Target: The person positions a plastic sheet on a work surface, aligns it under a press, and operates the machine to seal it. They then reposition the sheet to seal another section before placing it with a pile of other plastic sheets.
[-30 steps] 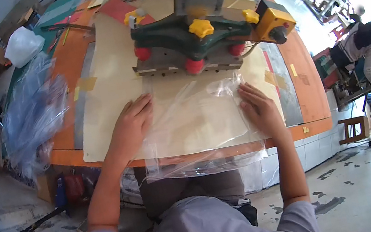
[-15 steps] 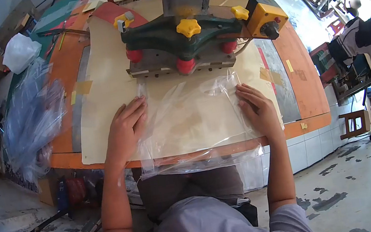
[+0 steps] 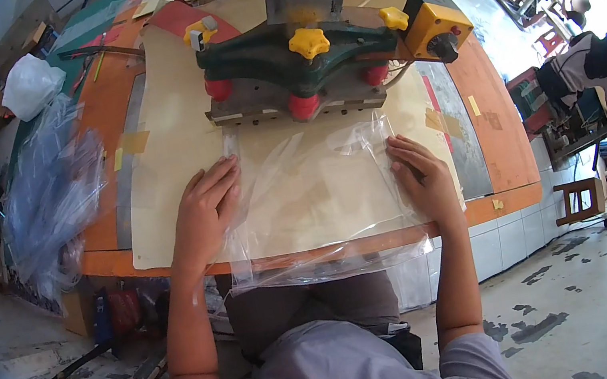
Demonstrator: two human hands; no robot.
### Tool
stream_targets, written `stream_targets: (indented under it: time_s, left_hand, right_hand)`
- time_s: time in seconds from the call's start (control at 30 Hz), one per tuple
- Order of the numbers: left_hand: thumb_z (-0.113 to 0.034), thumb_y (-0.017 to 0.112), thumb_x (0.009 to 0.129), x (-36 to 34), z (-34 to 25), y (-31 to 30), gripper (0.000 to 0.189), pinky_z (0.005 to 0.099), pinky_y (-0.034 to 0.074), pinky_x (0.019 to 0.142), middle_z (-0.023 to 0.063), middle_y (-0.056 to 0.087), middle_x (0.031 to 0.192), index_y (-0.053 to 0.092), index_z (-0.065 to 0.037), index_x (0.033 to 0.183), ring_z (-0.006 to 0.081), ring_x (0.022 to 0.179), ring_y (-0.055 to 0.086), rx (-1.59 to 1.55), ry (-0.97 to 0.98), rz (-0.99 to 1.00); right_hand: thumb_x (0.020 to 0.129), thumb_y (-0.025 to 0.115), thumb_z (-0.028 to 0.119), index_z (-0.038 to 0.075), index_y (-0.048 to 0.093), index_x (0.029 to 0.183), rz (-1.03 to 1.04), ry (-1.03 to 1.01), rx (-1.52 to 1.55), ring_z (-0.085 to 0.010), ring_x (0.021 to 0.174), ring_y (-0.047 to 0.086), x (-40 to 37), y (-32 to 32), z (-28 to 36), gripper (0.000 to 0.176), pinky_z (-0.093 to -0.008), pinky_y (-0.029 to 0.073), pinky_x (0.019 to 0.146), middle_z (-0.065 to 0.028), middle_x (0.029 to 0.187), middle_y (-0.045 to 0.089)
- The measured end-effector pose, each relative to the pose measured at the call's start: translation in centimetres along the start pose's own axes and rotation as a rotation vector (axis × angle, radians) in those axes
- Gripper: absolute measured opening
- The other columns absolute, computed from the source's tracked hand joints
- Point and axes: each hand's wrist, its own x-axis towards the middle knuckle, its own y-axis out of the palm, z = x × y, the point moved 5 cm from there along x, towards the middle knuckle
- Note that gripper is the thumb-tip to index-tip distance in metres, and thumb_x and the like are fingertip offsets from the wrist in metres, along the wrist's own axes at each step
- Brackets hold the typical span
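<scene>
A clear plastic sheet (image 3: 313,196) lies on the cream-coloured board (image 3: 166,238). Its far end reaches the press head, and its near end hangs over the table's front edge. My left hand (image 3: 206,211) is closed at the sheet's left edge, fingers together and pointing inward. At the right edge, my right hand (image 3: 425,176) holds the sheet in a similar way, its thumb close to the fingers. Just beyond both hands stands the dark green press head (image 3: 295,49) with yellow star knobs, red rubber feet and a metal plate (image 3: 296,101) underneath.
A yellow control box (image 3: 438,32) with a black knob is at the press's right. Crumpled clear plastic (image 3: 57,196) and a white bag (image 3: 32,85) lie at left. The orange table edge (image 3: 512,197) runs along the front. Another person (image 3: 586,62) bends over a bench at far right.
My hands and the plastic sheet stay almost exactly where they were. At far right, the other person's arm has shifted slightly.
</scene>
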Motion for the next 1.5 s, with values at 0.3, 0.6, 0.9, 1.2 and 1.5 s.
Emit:
stream_targets:
  time_s: [0.3, 0.6, 0.9, 1.2, 1.5]
  left_hand:
    - [-0.014, 0.065, 0.105, 0.0, 0.0, 0.0, 0.034, 0.0487, 0.041, 0.123, 0.0116, 0.068, 0.147, 0.072, 0.000, 0.135, 0.0299, 0.141, 0.060, 0.005, 0.002, -0.001]
    - [-0.013, 0.065, 0.104, 0.0, 0.2, 0.1, 0.034, 0.0484, 0.041, 0.123, 0.0115, 0.068, 0.147, 0.072, 0.000, 0.135, 0.0302, 0.141, 0.060, 0.000, 0.014, -0.010]
    - [-0.014, 0.067, 0.103, 0.0, 0.2, 0.1, 0.031, 0.0490, 0.045, 0.118, 0.0103, 0.068, 0.145, 0.073, 0.001, 0.129, 0.0301, 0.136, 0.062, 0.033, 0.054, -0.041]
    - [-0.013, 0.069, 0.100, -0.2, -0.1, -0.2, 0.032, 0.0484, 0.047, 0.116, 0.0105, 0.068, 0.144, 0.073, 0.002, 0.128, 0.0325, 0.133, 0.063, -0.011, 0.063, -0.072]
    - [-0.016, 0.074, 0.098, -0.5, 0.6, 0.0, 0.039, 0.0475, 0.043, 0.120, 0.0089, 0.066, 0.150, 0.073, -0.004, 0.134, 0.0310, 0.138, 0.060, -0.056, 0.039, -0.037]
  right_hand:
    - [0.095, 0.072, 0.001, -0.002, 0.077, 0.124, -0.003, 0.022, -0.006, -0.0330, 0.139, 0.063, 0.0, 0.0, 0.0, 0.030, -0.0418, 0.051, 0.115, -0.0176, 0.137, 0.073]
    - [0.095, 0.072, 0.001, -0.002, 0.077, 0.125, -0.001, 0.020, -0.007, -0.0329, 0.139, 0.063, 0.0, 0.1, 0.0, 0.030, -0.0415, 0.051, 0.115, -0.0170, 0.138, 0.073]
    - [0.095, 0.074, 0.004, -0.001, 0.073, 0.133, 0.058, 0.025, -0.061, -0.0338, 0.139, 0.062, 0.2, 0.0, 0.4, 0.037, -0.0421, 0.050, 0.116, -0.0158, 0.146, 0.068]
    - [0.096, 0.079, 0.017, 0.001, 0.070, 0.134, 0.075, 0.119, -0.156, -0.0404, 0.146, 0.052, 1.4, -0.5, -0.8, 0.043, -0.0468, 0.041, 0.122, -0.0229, 0.154, 0.057]
    - [0.097, 0.078, 0.019, 0.003, 0.073, 0.112, -0.069, 0.089, -0.243, -0.0365, 0.126, 0.063, 4.1, 0.6, -3.0, 0.023, -0.0445, 0.050, 0.106, -0.0194, 0.131, 0.068]
